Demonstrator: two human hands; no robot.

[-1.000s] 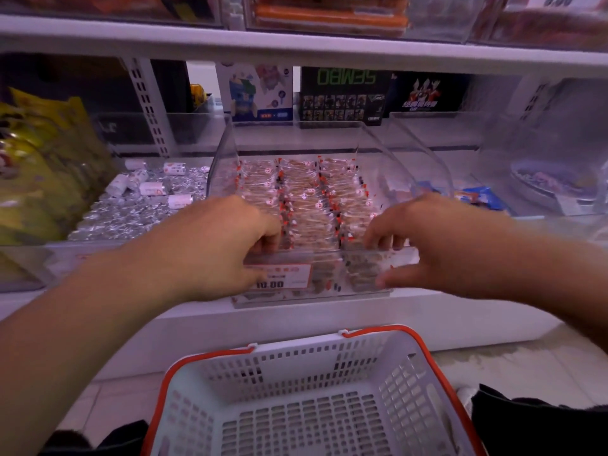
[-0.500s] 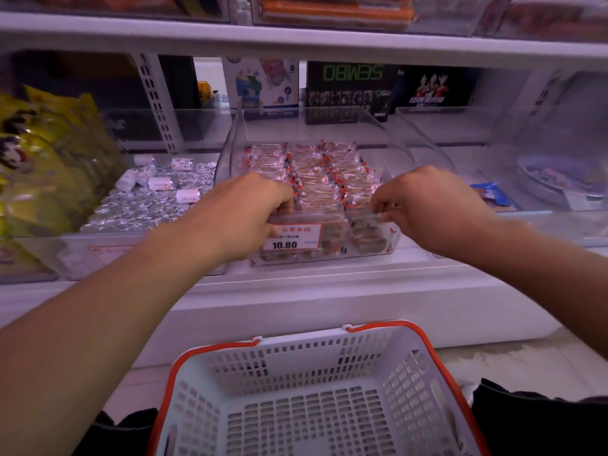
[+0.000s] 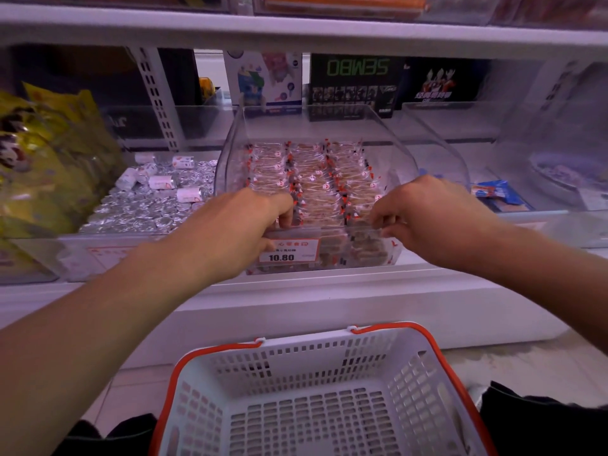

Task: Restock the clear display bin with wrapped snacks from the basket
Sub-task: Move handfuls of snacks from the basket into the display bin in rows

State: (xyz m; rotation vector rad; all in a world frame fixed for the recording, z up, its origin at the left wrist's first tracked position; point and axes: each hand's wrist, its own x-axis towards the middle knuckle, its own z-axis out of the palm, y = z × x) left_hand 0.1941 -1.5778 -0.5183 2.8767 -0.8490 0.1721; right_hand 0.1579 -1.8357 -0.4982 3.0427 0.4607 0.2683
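The clear display bin (image 3: 316,126) stands on the white shelf, filled with three rows of wrapped snacks (image 3: 316,179) in clear wrappers with red marks. A price tag reading 10.80 is on its front wall. My left hand (image 3: 243,222) grips the bin's front lip at the left, fingers curled over the edge. My right hand (image 3: 424,209) grips the same lip at the right, fingers inside and thumb outside. Below, the white basket (image 3: 329,353) with an orange rim sits on the floor, and nothing shows inside it.
A bin of silver-wrapped sweets (image 3: 154,205) stands to the left, with yellow bags (image 3: 49,159) beyond it. A clear bin (image 3: 460,159) with a blue packet (image 3: 496,192) sits to the right. Boxes line the back of the shelf, and another shelf (image 3: 296,31) hangs close above.
The bin has slid back onto the shelf, away from me, with both hands holding its front lip. My arms have stretched further forward.
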